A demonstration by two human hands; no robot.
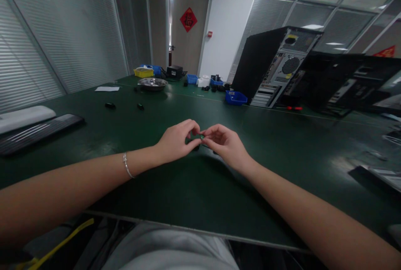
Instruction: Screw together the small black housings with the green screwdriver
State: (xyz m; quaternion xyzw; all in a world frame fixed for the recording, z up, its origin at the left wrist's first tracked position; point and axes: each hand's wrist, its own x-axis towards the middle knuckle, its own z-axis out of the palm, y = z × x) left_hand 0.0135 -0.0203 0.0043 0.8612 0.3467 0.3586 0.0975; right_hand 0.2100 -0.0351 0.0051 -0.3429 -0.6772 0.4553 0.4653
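My left hand (pixel 178 140) and my right hand (pixel 228 145) meet fingertip to fingertip above the middle of the green table. Pinched between them is a small green piece (pixel 202 137); its kind is too small and blurred to make out. Thumb and fingers of both hands are closed at it, and they cover most of its outline. Just beneath the left fingertips shows a small dark object (pixel 196 147), partly hidden. Two small black objects (pixel 110 105) lie apart from each other, farther off to the left.
At left lie a black keyboard (pixel 44 133) and a long white object (pixel 26 119). A metal bowl (pixel 153 84), a yellow bin (pixel 143 72) and a blue bin (pixel 236 98) stand toward the back. Black computer towers (pixel 263 63) rise at right. The table's front edge (pixel 175 227) runs before my lap.
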